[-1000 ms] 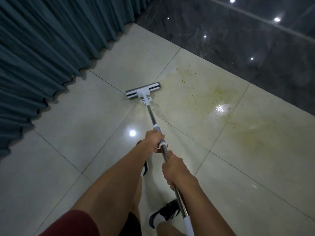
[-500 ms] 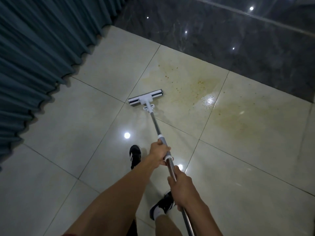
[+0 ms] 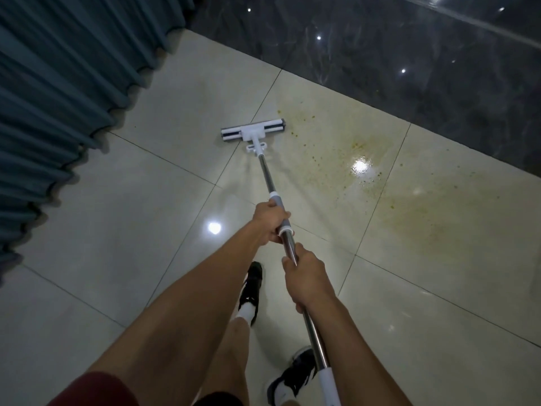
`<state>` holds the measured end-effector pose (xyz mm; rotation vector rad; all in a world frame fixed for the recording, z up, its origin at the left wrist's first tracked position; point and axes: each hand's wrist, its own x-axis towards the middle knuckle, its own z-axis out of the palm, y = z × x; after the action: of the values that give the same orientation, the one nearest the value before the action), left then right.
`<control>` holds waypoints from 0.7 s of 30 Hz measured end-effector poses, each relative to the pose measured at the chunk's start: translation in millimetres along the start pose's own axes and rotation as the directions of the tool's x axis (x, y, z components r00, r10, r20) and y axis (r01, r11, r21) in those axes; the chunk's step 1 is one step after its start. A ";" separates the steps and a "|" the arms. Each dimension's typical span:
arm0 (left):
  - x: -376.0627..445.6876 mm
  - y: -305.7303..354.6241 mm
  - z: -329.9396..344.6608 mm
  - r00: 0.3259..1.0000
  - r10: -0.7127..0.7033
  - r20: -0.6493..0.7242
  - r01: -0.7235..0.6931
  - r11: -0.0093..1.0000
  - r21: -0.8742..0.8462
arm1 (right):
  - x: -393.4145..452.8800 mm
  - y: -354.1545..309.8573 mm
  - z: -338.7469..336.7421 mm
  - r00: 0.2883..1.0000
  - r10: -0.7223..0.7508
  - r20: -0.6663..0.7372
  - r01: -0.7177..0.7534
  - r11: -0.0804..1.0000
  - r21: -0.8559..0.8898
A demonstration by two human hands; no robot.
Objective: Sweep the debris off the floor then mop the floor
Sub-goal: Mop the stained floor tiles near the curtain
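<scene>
With both my left hand and right hand wrapped around the mop handle, its head sits on the floor just left of the yellowish stain, so I judge the mopping barely begun.

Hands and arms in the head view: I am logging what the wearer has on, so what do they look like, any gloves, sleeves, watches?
Both hands are bare: no gloves, rings or watch show on the left hand or the right hand. Both forearms are uncovered to the frame's lower edge. A dark red sleeve shows at the bottom left, on the left upper arm. No sleeve is visible on the right arm.
</scene>
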<state>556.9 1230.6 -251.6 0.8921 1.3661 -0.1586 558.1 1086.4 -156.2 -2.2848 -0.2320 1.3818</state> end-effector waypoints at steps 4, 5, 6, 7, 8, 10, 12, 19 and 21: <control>44.4 68.8 -10.5 1.000 0.014 0.000 -0.014 0.999 0.045 | 54.8 -61.0 -9.1 1.000 0.003 -0.018 -0.003 1.000 -0.026; 54.9 87.3 -14.3 1.000 0.020 -0.009 -0.019 0.998 0.061 | 67.4 -77.6 -11.2 1.000 0.002 -0.024 -0.003 1.000 -0.027; 64.6 106.1 -18.7 1.000 0.026 -0.011 -0.025 0.997 0.074 | 80.4 -94.0 -12.5 1.000 0.001 -0.028 -0.002 1.000 -0.025; 74.6 124.2 -23.5 0.999 0.030 -0.011 -0.029 0.996 0.081 | 93.3 -110.3 -13.2 1.000 -0.001 -0.029 0.000 1.000 -0.019; 85.3 141.5 -28.2 0.999 0.035 -0.008 -0.034 0.996 0.084 | 106.7 -126.4 -13.5 1.000 -0.001 -0.029 0.001 1.000 -0.009; 104.9 174.0 -36.9 0.999 0.054 -0.005 -0.054 0.994 0.098 | 132.5 -157.1 -13.5 0.999 -0.001 -0.034 0.001 1.000 0.012; 121.5 201.0 -42.6 0.997 0.073 -0.015 -0.071 0.991 0.117 | 155.5 -181.9 -13.5 0.999 -0.010 -0.040 0.011 0.999 0.031; 128.4 203.7 -40.1 0.999 0.049 0.012 -0.050 0.982 0.181 | 163.2 -178.7 -13.6 0.999 0.014 -0.036 -0.014 1.000 0.004; 120.5 191.1 -39.7 0.999 0.037 0.009 -0.038 0.982 0.183 | 152.0 -169.0 -8.1 0.999 0.026 -0.025 -0.026 1.000 0.001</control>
<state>667.1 1431.1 -268.9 1.0696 1.3440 -0.2604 653.5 1289.0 -195.4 -2.3113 -0.1942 1.3649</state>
